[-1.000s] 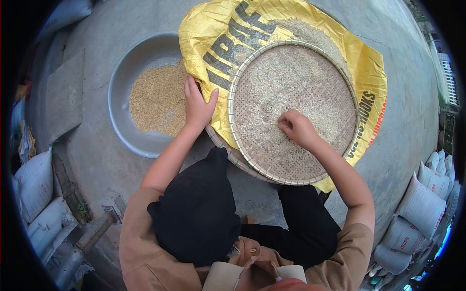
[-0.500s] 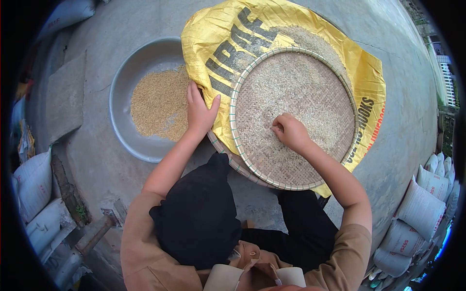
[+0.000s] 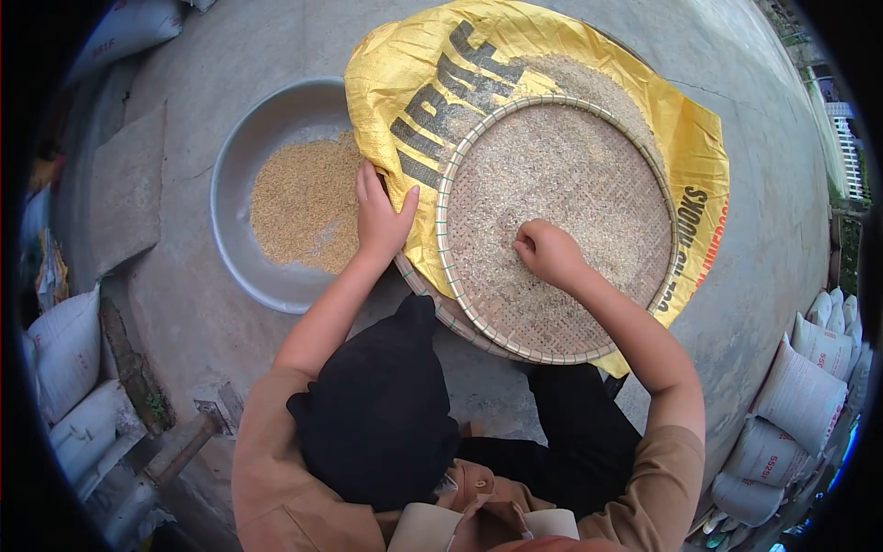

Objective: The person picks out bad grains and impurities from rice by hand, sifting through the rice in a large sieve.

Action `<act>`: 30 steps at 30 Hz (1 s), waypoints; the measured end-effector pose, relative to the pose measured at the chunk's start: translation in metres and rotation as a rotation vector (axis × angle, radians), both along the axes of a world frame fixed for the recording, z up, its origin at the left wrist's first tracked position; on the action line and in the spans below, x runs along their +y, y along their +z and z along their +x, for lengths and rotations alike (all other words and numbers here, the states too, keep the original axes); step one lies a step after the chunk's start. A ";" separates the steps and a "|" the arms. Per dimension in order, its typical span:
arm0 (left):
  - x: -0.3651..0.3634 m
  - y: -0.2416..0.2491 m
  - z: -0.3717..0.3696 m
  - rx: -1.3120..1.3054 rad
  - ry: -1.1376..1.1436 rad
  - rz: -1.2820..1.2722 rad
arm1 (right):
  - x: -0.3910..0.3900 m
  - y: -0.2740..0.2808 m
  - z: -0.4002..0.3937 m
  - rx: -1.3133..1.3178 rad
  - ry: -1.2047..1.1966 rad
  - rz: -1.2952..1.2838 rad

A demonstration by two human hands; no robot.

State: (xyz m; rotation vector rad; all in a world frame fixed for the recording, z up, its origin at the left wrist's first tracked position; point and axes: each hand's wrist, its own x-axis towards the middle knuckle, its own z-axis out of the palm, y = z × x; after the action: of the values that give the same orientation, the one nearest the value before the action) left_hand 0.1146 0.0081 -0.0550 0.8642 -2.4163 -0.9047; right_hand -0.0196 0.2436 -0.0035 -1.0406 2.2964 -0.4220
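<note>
A round woven tray with a green-stitched rim holds a thin layer of pale grain. Over its middle is my right hand, fingers curled together in a pinch; whatever they hold is too small to name. My left hand rests at the folded edge of the yellow sack, just left of the tray, thumb apart from the fingers, some fingertips against the sack. The sack lies beneath the tray, with more grain on it at the top.
A metal basin with golden grain stands on the concrete floor at the left. Beneath the woven tray shows another woven rim. White sacks are piled at the right and left.
The whole view has shifted slightly. My right hand stays over the same part of the tray, fingers still drawn together, and my left hand remains at the sack edge.
</note>
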 end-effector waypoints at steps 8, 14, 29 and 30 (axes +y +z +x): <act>0.001 0.004 0.000 0.006 -0.011 0.039 | -0.067 0.084 0.011 -1.317 -0.303 -0.325; -0.001 0.003 0.000 -0.002 -0.006 0.025 | -0.082 0.067 -0.006 -0.657 -0.192 -0.283; 0.000 0.002 0.000 -0.019 -0.006 0.011 | -0.067 -0.019 0.013 -0.038 0.078 -0.215; -0.001 0.003 0.000 -0.018 -0.003 0.012 | -0.067 -0.019 0.013 -0.004 0.106 -0.232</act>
State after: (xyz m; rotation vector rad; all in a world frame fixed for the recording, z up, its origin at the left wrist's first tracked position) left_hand 0.1144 0.0075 -0.0525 0.8765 -2.4308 -0.9168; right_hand -0.0064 0.1765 -0.0224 -1.2659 2.2140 -0.6581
